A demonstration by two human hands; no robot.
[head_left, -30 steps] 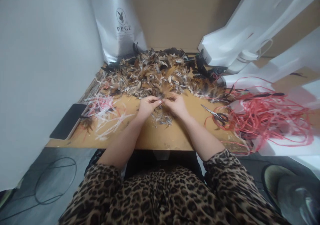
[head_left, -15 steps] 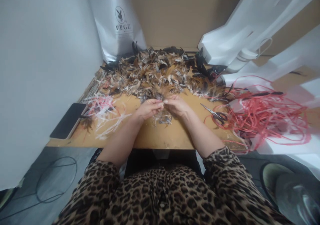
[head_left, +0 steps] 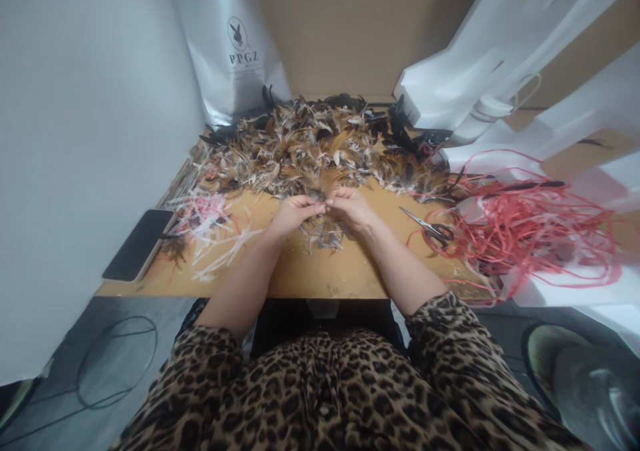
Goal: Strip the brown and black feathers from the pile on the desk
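Thumb to thumb, my left hand [head_left: 294,215] and my right hand [head_left: 351,208] pinch a small brown feather bunch [head_left: 320,189] between them, near the middle of the table [head_left: 325,277]. The tips of the bunch fan out away from me, and its base is mostly covered by my fingers. Just below my hands, some loose feather fluff [head_left: 324,236] lies on the wood. Beyond them spreads a big pile of brown, white and black feathers [head_left: 310,137].
A phone [head_left: 139,245] lies at the left edge beside white and pink strips [head_left: 205,214]. Scissors [head_left: 430,227] rest at the right, against a tangle of red ribbon [head_left: 535,231]. A silver bag [head_left: 245,77] stands behind on the left; white plastic sheeting [head_left: 460,64] hangs at the right.
The hands stay close together on the feather bunch, with only slight finger movement. More of the bunch's fanned tips shows above them. The view has shifted a little.
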